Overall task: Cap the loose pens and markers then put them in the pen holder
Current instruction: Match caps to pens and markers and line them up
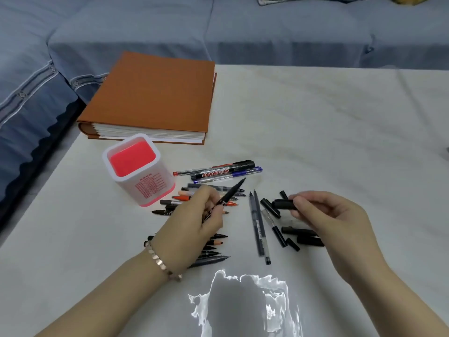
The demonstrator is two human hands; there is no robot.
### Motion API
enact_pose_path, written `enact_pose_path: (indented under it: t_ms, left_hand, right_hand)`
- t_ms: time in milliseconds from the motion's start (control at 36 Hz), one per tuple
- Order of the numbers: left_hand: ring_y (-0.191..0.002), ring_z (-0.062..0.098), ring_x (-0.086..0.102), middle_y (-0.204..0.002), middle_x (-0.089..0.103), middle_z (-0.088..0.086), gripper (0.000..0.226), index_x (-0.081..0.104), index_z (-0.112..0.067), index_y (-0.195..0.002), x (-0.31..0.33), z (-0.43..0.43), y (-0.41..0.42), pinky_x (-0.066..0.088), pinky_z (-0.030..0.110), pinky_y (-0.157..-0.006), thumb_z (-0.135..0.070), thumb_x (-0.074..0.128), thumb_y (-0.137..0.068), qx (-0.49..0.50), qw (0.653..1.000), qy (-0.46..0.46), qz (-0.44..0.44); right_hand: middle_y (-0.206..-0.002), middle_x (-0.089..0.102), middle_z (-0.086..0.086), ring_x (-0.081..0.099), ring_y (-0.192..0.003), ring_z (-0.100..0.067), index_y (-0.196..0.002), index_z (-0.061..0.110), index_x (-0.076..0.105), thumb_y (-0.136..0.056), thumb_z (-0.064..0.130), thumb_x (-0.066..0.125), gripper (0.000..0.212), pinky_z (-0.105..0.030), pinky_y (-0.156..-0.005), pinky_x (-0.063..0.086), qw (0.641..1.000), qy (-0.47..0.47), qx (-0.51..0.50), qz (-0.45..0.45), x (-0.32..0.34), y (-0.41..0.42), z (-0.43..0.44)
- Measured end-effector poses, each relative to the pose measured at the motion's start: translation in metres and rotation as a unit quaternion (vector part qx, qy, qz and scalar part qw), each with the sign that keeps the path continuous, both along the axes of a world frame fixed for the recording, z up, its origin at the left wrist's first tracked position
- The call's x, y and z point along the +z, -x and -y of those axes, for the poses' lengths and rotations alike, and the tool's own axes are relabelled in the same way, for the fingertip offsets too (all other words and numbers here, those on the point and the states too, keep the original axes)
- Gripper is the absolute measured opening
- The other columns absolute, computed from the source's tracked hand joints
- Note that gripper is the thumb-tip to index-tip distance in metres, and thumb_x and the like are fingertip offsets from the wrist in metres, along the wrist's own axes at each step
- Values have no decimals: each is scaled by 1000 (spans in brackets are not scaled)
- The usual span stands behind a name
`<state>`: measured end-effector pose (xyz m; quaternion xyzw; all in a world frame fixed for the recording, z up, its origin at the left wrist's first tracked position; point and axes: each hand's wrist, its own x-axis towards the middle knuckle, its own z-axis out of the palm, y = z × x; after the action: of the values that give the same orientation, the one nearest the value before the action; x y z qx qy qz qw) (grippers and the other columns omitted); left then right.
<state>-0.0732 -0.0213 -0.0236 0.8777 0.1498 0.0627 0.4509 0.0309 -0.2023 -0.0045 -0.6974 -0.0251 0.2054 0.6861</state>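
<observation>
My left hand point(192, 222) grips an uncapped black pen point(230, 193) whose tip points up and to the right. My right hand point(330, 215) pinches a black cap point(283, 204) by its end. A white pen holder with a pink inside point(136, 166) stands empty to the left of the pens. Several uncapped pens point(211, 251) lie under and around my left hand. Two grey pens point(258, 224) lie between my hands. Several loose black caps point(298, 235) lie below my right hand. A whiteboard marker point(218, 171) lies capped with two capped pens behind the pile.
A thick orange-covered book point(155, 93) lies behind the holder at the table's far left. The white tablecloth point(340, 130) stretches to the right. A blue sofa point(218, 27) runs along the far and left edges. A grey blotch point(243, 307) sits near the front edge.
</observation>
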Motion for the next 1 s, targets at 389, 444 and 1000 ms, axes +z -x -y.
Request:
enact_pose_path:
  t_ms: [389, 444, 1000]
  left_hand:
    - [-66, 8, 62, -81, 65, -10, 14, 55, -45, -88, 14, 25, 4, 52, 24, -64, -38, 53, -76, -12, 998, 67, 14]
    - [-67, 11, 62, -81, 64, -8, 14, 56, -45, -88, 13, 25, 4, 51, 27, -65, -37, 55, -76, -17, 998, 51, 17]
    - [-68, 5, 53, -68, 63, -15, 19, 56, -33, -88, 22, 30, 3, 44, 19, -63, -46, 46, -80, -47, 975, -195, 97]
  right_hand:
    - [-46, 62, 0, 55, -43, -5, -67, 16, 71, -76, 17, 67, 10, -12, -47, 42, 993, 46, -27, 103, 17, 3, 7]
    - [-46, 61, 0, 54, -42, -4, -67, 15, 70, -76, 17, 67, 10, -11, -47, 41, 992, 50, -24, 113, 18, 4, 8]
    - [-56, 70, 3, 64, -50, -8, -67, 29, 74, -67, -1, 72, 29, -16, -58, 53, 982, 38, 120, 143, 16, 15, 13]
